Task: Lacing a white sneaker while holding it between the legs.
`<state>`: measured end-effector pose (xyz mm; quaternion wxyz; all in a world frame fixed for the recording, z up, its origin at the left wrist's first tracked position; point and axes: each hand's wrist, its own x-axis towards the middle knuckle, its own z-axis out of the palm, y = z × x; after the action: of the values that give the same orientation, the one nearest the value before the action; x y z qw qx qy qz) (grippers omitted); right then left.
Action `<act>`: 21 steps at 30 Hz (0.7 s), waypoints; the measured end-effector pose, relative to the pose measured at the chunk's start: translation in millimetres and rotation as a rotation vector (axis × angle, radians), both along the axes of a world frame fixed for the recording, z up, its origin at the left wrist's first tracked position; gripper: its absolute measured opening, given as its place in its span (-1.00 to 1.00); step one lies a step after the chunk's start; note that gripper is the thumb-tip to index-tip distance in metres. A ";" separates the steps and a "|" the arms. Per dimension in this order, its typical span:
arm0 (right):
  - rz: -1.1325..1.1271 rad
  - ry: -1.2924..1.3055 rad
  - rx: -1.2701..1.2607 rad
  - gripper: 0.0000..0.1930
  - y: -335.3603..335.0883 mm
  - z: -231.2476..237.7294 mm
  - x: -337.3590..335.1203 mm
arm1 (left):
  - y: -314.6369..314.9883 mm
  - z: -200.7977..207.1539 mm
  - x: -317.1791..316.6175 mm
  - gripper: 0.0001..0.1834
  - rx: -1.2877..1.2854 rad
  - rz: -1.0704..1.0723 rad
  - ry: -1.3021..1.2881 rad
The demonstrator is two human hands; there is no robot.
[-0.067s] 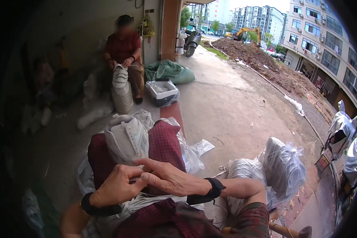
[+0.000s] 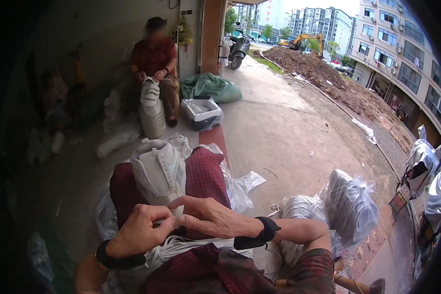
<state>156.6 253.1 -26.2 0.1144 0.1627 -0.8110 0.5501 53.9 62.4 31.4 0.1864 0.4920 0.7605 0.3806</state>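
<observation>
My left hand [image 2: 144, 226] and my right hand [image 2: 215, 218] meet in front of my lap, fingertips close together. Both are closed in a pinch on a small pale strip [image 2: 178, 211] that looks like the end of a shoelace; most of it is hidden by the fingers. Just beyond them, a white lace-up shoe upper [image 2: 157, 166] stands upright between my knees, its eyelets along the right side. A bundle of loose white shoelaces [image 2: 196, 243] lies across my lap under my wrists.
Plastic-wrapped stacks of white shoe parts [image 2: 345, 210] stand at my right. Ahead on the left, a seated person [image 2: 154, 59] handles a similar stack [image 2: 151, 110]. Near that person are a white box [image 2: 201, 110] and a green sack [image 2: 213, 88]. Clear plastic [image 2: 247, 186] lies by my knee.
The pale strip now shows between my fingertips, where little of it was visible before. My right fingers have shifted slightly, and the view has moved a little.
</observation>
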 end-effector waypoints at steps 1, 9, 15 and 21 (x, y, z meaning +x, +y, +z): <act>0.050 -0.105 0.034 -0.63 3.5 3.1 0.3 | -6.0 0.0 -1.6 -0.76 0.003 0.008 -0.005; 0.095 -0.227 0.037 -0.72 3.9 -18.5 -9.1 | -23.5 -13.3 -7.6 -0.79 0.062 0.027 -0.037; 0.139 -0.333 -0.207 -0.66 -23.4 11.3 -12.6 | -26.2 -7.5 -5.2 -0.79 0.101 0.089 -0.028; 0.047 -0.265 -0.195 -0.73 -13.9 2.7 -21.6 | -24.6 -26.7 -15.6 -0.79 0.184 0.021 0.002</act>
<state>135.0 239.2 -23.5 0.0089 0.0959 -0.7577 0.6455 38.3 37.8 4.7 0.1356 0.4993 0.7277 0.4504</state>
